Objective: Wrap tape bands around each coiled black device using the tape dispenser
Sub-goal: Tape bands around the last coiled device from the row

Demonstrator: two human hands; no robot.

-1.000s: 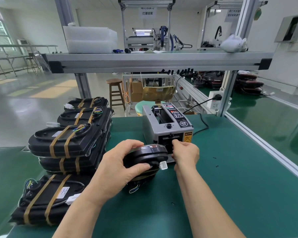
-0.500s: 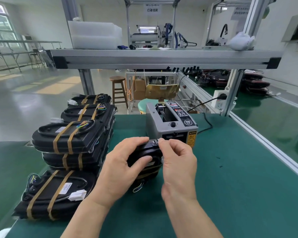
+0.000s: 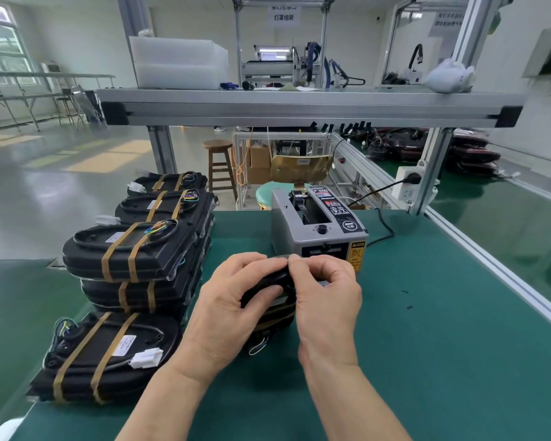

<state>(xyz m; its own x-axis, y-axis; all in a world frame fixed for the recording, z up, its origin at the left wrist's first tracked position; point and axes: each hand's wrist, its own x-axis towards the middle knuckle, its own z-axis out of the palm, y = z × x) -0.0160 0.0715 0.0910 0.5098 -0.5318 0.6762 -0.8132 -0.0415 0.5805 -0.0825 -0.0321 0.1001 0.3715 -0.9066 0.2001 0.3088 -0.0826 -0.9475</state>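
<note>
**One more device in hand, the stacks already banded**

Head view: my left hand (image 3: 233, 310) curls round the coiled black device (image 3: 269, 284), low over the middle of the desk (image 3: 427, 361) and just in front of the tape dispenser (image 3: 315, 230), which sits at the far edge. My right hand (image 3: 326, 300) pinches at the device's top rim; I cannot make out the strip itself. Brown banding shows lower on the device, so I judge it partly done. Along the left edge, every device I can see in the taped stacks (image 3: 131, 253) carries two bands, and no unbanded ones show. The stacks crowd my left wrist. To the right, open green mat runs to the rail (image 3: 503, 276) at the desk's right edge.
</note>
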